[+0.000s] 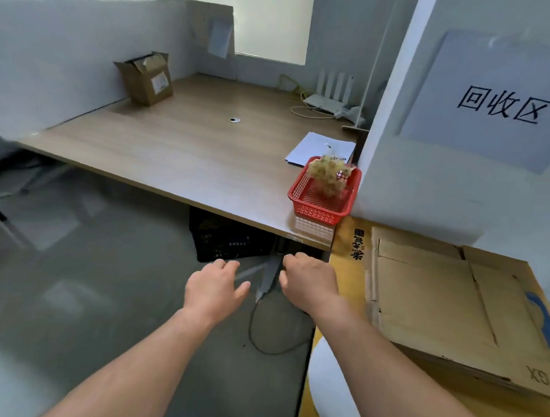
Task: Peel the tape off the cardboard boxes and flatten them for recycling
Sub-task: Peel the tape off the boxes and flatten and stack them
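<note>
We hold both hands out low over the floor, at about six o'clock from the desk (176,155) edge. Our left hand (215,287) is spread and relaxed, holding nothing. Our right hand (308,281) has its fingers bent under, tips hidden, so we cannot tell whether it grips anything. One cardboard box (144,79) stands upright with its flaps raised at eleven o'clock on the desk, against the partition. Flattened cardboard (451,302) lies stacked at four o'clock. At the desk's near right corner a red basket (323,207) holds a crumpled tan wad (329,174).
</note>
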`<state>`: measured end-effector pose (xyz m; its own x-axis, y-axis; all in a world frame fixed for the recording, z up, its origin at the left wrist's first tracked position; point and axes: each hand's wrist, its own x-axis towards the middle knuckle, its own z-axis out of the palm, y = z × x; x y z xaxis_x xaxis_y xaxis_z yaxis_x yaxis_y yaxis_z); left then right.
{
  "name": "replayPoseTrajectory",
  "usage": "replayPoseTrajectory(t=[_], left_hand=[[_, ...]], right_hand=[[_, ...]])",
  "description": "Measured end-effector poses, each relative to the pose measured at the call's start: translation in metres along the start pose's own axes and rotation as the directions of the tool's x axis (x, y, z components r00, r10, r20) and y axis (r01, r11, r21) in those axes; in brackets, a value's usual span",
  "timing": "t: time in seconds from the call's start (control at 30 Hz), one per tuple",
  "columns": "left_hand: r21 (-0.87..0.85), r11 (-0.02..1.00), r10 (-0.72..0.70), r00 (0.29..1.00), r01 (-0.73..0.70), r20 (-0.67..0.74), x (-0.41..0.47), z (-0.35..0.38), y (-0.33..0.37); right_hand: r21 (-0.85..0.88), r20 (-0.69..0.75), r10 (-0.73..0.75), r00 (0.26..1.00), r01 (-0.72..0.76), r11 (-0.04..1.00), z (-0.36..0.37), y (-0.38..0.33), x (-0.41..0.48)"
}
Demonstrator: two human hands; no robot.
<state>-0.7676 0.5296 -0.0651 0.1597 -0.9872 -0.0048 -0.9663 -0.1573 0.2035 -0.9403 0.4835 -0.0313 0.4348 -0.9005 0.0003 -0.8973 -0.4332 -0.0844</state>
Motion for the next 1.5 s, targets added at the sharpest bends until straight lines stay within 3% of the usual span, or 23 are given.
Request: replayPoseTrajectory(t=[0.2, 0.5, 1.03, 1.5], left_hand=[[0.074, 0.99, -0.116, 0.992, 0.12, -0.055, 0.004, -0.015, -0.097], [0.024, 0.959, -0.277, 0.955, 0.281, -0.109, 0.008, -0.021, -0.206], [0.037, 0.842, -0.534, 0.842, 0.538, -0.07, 0.165, -0.055, -0.292], [0.037, 0.793, -0.604, 0.793, 0.608, -0.074, 0.29, -0.079, -0.338]], right_hand=[[0.013, 0.007, -0.111, 0.994, 0.111, 0.994, 0.011, -0.086, 0.049], [0.022, 0.029, -0.277, 0.961, 0.276, 0.961, 0.03, -0.183, 0.112], [0.071, 0.072, -0.458, 0.886, 0.454, 0.888, 0.034, -0.232, 0.33], [0.088, 0.092, -0.522, 0.848, 0.516, 0.852, 0.038, -0.26, 0.48]])
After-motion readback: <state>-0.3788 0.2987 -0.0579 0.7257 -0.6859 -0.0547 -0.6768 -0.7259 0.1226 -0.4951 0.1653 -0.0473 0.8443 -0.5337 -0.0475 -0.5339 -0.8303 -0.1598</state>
